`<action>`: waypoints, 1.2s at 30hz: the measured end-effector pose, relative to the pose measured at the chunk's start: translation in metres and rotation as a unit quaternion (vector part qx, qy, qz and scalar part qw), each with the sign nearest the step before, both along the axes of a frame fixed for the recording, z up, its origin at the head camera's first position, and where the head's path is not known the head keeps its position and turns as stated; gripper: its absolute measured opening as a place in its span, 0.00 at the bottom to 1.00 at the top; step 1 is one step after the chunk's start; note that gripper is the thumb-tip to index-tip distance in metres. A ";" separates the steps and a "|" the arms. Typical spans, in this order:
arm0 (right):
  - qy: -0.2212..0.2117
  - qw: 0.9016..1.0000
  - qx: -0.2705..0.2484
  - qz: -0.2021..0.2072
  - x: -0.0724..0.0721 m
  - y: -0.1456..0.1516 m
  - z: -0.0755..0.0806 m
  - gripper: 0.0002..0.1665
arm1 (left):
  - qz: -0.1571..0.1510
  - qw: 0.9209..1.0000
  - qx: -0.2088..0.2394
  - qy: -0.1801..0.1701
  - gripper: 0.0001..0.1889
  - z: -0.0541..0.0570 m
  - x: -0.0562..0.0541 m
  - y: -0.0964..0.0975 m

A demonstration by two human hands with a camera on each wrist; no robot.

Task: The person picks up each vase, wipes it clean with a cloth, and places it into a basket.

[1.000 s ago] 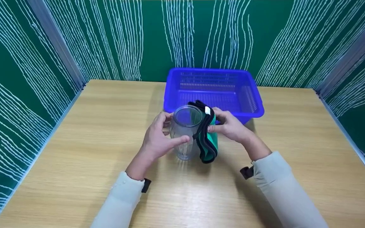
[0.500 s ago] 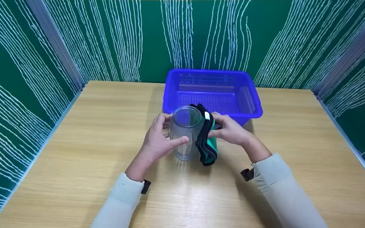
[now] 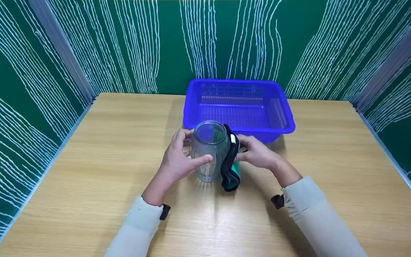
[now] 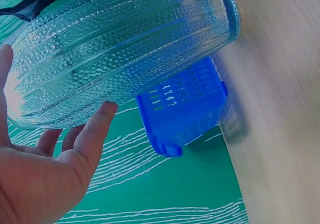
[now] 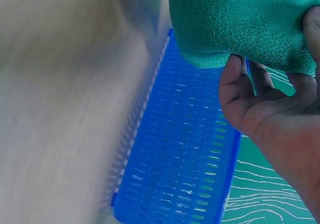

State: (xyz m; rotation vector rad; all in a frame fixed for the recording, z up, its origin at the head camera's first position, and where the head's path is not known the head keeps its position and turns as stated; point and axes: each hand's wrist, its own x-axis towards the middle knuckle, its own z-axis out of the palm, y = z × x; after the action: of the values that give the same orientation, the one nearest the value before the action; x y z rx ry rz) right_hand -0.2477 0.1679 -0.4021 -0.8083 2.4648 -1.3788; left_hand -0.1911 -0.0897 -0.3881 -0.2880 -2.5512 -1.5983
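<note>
A clear ribbed glass jar (image 3: 211,149) stands upright on the wooden table, its mouth facing up. My left hand (image 3: 177,159) holds it from the left, thumb across the front and fingers behind. Dimpled glass shows in the left wrist view, with fingertips at the side of the jar (image 4: 110,53). Against the jar's right side is a folded green cloth (image 3: 231,171) with black edging and a small white tag. My right hand (image 3: 259,153) pinches this cloth, thumb on the near side. Fuzzy green fabric (image 5: 240,23) fills the top of the right wrist view above the curled fingers.
Right behind the jar and cloth sits a blue perforated plastic basket (image 3: 273,130), with nothing seen inside. Green panels with white wavy lines (image 3: 171,46) wall the table (image 3: 102,160) at the back and both sides.
The right hand has moved the cloth slightly left and toward me, closer along the jar's side. The left hand and jar have stayed in place.
</note>
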 end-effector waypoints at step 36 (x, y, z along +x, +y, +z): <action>0.051 0.996 0.067 -0.006 0.001 -0.019 -0.047 0.15 | -0.004 1.000 0.004 -0.004 0.39 0.000 0.001 -0.002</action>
State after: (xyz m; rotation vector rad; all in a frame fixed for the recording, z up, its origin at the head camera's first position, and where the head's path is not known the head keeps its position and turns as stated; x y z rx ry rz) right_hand -0.2467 0.1487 -0.4489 -0.8542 2.6100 -1.1883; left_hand -0.1906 -0.0922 -0.3883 -0.2920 -2.5513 -1.6150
